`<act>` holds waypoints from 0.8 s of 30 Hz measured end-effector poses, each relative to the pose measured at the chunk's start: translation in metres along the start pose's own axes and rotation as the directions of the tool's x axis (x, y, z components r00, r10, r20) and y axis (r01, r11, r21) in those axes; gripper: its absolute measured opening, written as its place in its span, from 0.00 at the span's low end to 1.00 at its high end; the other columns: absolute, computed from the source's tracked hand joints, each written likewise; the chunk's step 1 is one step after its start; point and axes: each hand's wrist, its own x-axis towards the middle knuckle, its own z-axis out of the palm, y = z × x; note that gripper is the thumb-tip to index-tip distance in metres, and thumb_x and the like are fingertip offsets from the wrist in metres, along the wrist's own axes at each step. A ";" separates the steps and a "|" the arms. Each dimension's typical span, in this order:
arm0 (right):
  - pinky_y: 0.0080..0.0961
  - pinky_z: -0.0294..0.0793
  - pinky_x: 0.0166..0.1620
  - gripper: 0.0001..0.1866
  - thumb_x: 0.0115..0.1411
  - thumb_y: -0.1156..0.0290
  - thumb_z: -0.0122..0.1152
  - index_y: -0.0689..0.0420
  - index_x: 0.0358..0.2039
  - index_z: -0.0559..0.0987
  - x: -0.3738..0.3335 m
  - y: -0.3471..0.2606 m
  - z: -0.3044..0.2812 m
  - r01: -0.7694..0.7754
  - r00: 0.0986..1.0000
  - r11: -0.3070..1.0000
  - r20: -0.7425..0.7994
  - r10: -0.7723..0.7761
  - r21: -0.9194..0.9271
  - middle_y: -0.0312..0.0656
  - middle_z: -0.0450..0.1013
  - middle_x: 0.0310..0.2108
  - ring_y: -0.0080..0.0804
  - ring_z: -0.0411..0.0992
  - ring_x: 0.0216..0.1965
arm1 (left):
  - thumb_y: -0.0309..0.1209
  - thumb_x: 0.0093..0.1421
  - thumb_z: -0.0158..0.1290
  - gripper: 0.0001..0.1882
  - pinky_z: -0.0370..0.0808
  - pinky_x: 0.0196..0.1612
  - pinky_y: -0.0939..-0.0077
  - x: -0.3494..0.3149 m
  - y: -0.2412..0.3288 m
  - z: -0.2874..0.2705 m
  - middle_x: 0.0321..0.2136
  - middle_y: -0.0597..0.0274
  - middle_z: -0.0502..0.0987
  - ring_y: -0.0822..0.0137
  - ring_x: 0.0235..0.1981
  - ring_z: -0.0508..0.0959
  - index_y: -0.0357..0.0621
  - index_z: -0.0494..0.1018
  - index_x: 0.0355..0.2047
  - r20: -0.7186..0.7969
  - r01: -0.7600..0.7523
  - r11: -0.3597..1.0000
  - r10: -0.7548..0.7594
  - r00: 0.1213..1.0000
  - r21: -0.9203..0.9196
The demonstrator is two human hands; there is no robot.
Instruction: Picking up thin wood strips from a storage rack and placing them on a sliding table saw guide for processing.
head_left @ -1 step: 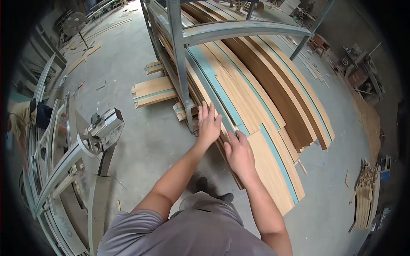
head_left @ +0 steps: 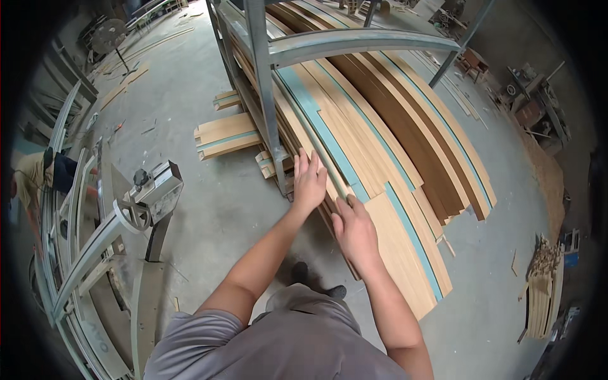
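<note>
While left hand (head_left: 309, 183) rests flat-open on plank stack (head_left: 380, 190) — right hand (head_left: 356, 231) grip closed on thin strip (head_left: 329, 174).

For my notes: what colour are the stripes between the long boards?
Teal blue stripes between light tan boards; head view.

Long board stack (head_left: 380, 158) lies on the floor (head_left: 209, 209) under the metal frame (head_left: 266, 95), short boards (head_left: 225, 136) to its left, machine (head_left: 152, 190) farther left, strip bundle (head_left: 544, 291) far right
</note>
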 end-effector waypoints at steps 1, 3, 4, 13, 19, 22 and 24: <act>0.37 0.71 0.43 0.19 0.52 0.71 0.56 0.60 0.45 0.72 -0.008 -0.001 -0.001 -0.039 0.998 0.998 0.052 0.037 0.054 0.57 0.65 0.47 0.53 0.69 0.42 | 0.32 0.57 0.46 0.30 0.50 0.61 0.59 0.003 -0.007 0.004 0.61 0.38 0.44 0.39 0.61 0.47 0.41 0.53 0.59 0.004 0.012 1.000 -0.012 1.000 -0.018; 0.38 0.72 0.42 0.19 0.52 0.71 0.56 0.60 0.46 0.71 -0.031 0.010 0.002 -0.018 0.999 1.000 0.033 0.018 -0.003 0.57 0.66 0.46 0.52 0.69 0.42 | 0.29 0.56 0.44 0.27 0.52 0.61 0.61 0.009 -0.006 0.006 0.61 0.39 0.42 0.41 0.61 0.48 0.48 0.56 0.58 0.024 0.049 0.993 -0.046 0.999 -0.112; 0.36 0.71 0.43 0.20 0.52 0.71 0.56 0.59 0.47 0.71 -0.041 0.015 0.004 -0.017 0.999 0.999 0.028 0.018 -0.044 0.56 0.66 0.46 0.51 0.69 0.43 | 0.28 0.56 0.44 0.26 0.52 0.60 0.61 0.010 -0.008 0.006 0.62 0.39 0.41 0.42 0.61 0.48 0.50 0.57 0.57 0.023 0.061 0.985 -0.058 0.998 -0.161; 0.34 0.72 0.35 0.21 0.53 0.74 0.55 0.53 0.50 0.72 -0.064 0.038 -0.006 -0.204 0.974 0.978 0.109 0.199 0.038 0.51 0.68 0.35 0.47 0.71 0.31 | 0.25 0.57 0.40 0.24 0.57 0.57 0.68 0.019 0.002 0.004 0.62 0.46 0.46 0.50 0.60 0.56 0.41 0.58 0.56 -0.057 0.183 0.945 -0.206 0.977 -0.272; 0.37 0.71 0.29 0.21 0.54 0.72 0.55 0.50 0.50 0.71 -0.053 0.003 0.001 -0.175 0.978 0.977 0.092 0.186 -0.120 0.49 0.65 0.30 0.45 0.70 0.28 | 0.32 0.61 0.43 0.25 0.57 0.58 0.71 0.004 -0.027 -0.002 0.57 0.43 0.57 0.53 0.59 0.59 0.30 0.56 0.55 -0.081 0.062 0.919 -0.102 0.991 -0.389; 0.37 0.71 0.30 0.21 0.55 0.72 0.53 0.51 0.51 0.70 -0.047 -0.013 0.013 -0.158 0.979 0.978 0.106 0.174 -0.139 0.50 0.65 0.31 0.47 0.70 0.28 | 0.36 0.62 0.42 0.28 0.56 0.59 0.71 0.002 -0.003 -0.032 0.61 0.44 0.49 0.51 0.60 0.56 0.32 0.51 0.58 -0.042 0.112 0.959 -0.127 0.991 -0.261; 0.37 0.71 0.31 0.21 0.56 0.72 0.53 0.52 0.52 0.69 -0.039 -0.029 0.025 -0.145 0.979 0.981 0.123 0.161 -0.130 0.50 0.64 0.31 0.47 0.70 0.27 | 0.37 0.62 0.42 0.30 0.54 0.60 0.74 0.006 -0.018 -0.041 0.61 0.45 0.47 0.54 0.61 0.54 0.33 0.47 0.60 -0.049 0.163 0.946 -0.184 0.982 -0.280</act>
